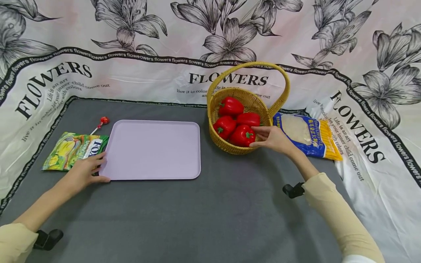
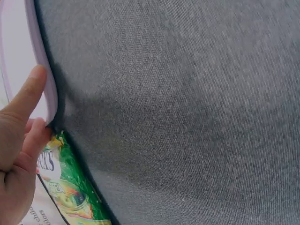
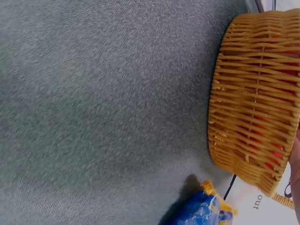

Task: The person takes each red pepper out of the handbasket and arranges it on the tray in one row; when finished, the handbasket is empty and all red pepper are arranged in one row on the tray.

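A pale lilac rectangular tray (image 1: 151,149) lies flat on the grey cloth. My left hand (image 1: 86,170) holds its near left corner, thumb (image 2: 32,89) along the front edge and fingers at the left side. To the right stands a yellow woven basket (image 1: 217,140) with a tall arched handle, holding several red bell peppers (image 1: 231,106). Over its right rim reaches my right hand (image 1: 274,138), thumb and fingers spread apart at the right side of the nearest bell pepper (image 1: 241,136). In the right wrist view the basket's wall (image 3: 253,93) hides most of that hand.
A green and yellow snack bag (image 1: 64,153) lies left of the tray, partly behind my left hand. Near it is a red lollipop-like item (image 1: 104,120) on a white stick. A blue and yellow packet (image 1: 300,133) lies right of the basket. Flower-printed cloth (image 1: 230,44) rises behind.
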### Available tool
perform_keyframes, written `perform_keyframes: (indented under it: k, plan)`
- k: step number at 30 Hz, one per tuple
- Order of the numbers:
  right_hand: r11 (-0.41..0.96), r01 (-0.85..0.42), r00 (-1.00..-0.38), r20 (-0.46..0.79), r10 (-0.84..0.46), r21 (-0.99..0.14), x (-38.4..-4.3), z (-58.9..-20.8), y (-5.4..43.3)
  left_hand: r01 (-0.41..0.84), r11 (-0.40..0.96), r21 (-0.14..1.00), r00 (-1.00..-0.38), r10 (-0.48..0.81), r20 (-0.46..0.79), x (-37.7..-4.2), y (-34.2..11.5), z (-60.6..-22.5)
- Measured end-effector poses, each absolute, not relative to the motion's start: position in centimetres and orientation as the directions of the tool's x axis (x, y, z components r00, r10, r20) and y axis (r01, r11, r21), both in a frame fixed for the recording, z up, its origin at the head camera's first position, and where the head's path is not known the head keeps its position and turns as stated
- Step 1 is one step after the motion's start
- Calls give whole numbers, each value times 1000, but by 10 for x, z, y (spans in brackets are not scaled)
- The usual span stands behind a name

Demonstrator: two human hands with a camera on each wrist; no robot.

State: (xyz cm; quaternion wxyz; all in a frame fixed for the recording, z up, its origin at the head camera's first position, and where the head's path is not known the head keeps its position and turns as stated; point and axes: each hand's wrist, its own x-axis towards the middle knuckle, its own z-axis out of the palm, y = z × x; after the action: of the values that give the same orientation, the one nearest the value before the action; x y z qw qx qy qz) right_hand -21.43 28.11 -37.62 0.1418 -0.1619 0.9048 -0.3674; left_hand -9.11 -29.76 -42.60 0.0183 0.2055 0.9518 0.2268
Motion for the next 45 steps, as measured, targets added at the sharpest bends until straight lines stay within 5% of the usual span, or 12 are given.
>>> perform_keyframes:
  k: [21,38,45]
  plan:
    - [716,-145,-905,-201,-375,-683,-199,-348,258,370,827,423,-916,400,20,-93,-293,-426]
    - [721,-356,-870,-70,-488,-594,-221,-379,262,532,715,454,-837,524,156,-99,-319,-439]
    - [639,-277,-878,-82,-473,-717,-220,-380,262,522,675,521,-831,541,130,-104,-325,-438]
